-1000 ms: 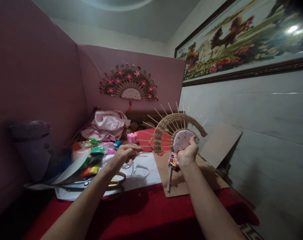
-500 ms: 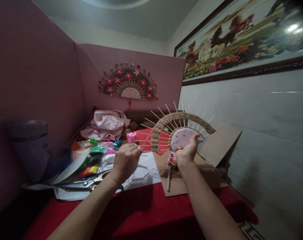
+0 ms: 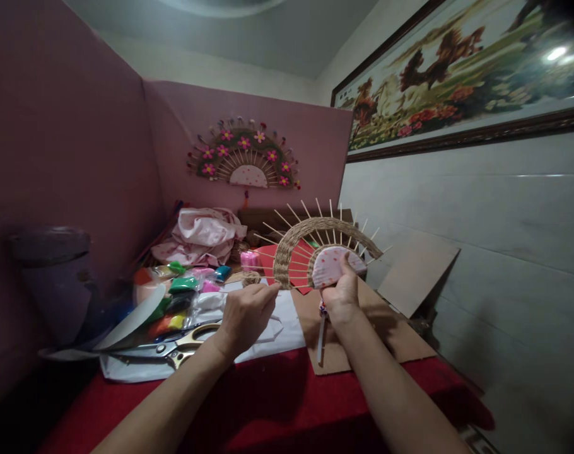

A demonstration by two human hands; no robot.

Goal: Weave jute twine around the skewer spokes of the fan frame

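Observation:
My right hand (image 3: 342, 295) grips a half-round fan frame (image 3: 332, 268) by its pink-spotted, cloth-covered centre, thumb on the front. Thin wooden sticks radiate from the centre, and a woven twine band (image 3: 283, 252) arches across them; the stick tips stand out past it. My left hand (image 3: 249, 315) is closed in a pinch at the band's lower left end, apparently on the working strand of twine, mostly covered by the fingers. Just behind that hand lies a ball of twine (image 3: 251, 279). Under the fan hangs a small patterned piece (image 3: 323, 307), partly hidden by my right hand.
Scissors (image 3: 173, 347) lie left of my left hand, beside bags of coloured clay (image 3: 185, 284). Cardboard (image 3: 391, 334) and red paper (image 3: 268, 255) are beneath the fan. Crumpled pink cloth (image 3: 204, 233) sits behind. A finished flowered fan (image 3: 244, 154) hangs on the pink panel.
The fan has shifted left and slightly down with my right hand. My left hand has moved right, up to the band's lower left end. The twine ball now shows behind it.

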